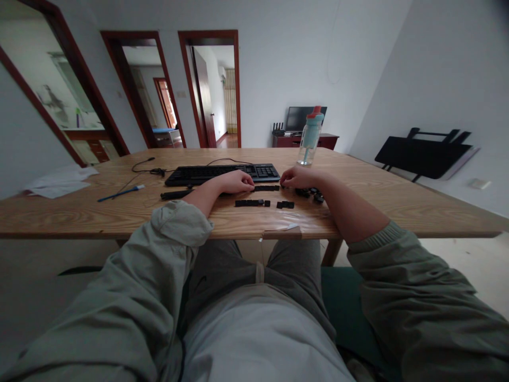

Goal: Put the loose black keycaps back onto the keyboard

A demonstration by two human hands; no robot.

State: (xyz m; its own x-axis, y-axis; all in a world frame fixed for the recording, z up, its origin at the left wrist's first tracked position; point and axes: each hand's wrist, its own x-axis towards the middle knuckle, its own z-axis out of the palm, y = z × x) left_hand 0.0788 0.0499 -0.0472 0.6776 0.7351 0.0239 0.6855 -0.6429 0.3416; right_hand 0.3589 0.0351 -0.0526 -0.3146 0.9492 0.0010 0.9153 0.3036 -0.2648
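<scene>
Dim, cool, diffuse light where you sit, brighter through the far doorway; soft, faint shadows on your table, pale shine by the tape at its front edge. Wide-angle distortion tilts the leftmost door frame and stretches your table's ends. Black keys merge darkly, markings too small to read.

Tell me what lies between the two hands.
In the head view, a row of black keycaps lies on the table between the left hand and right hand.
</scene>
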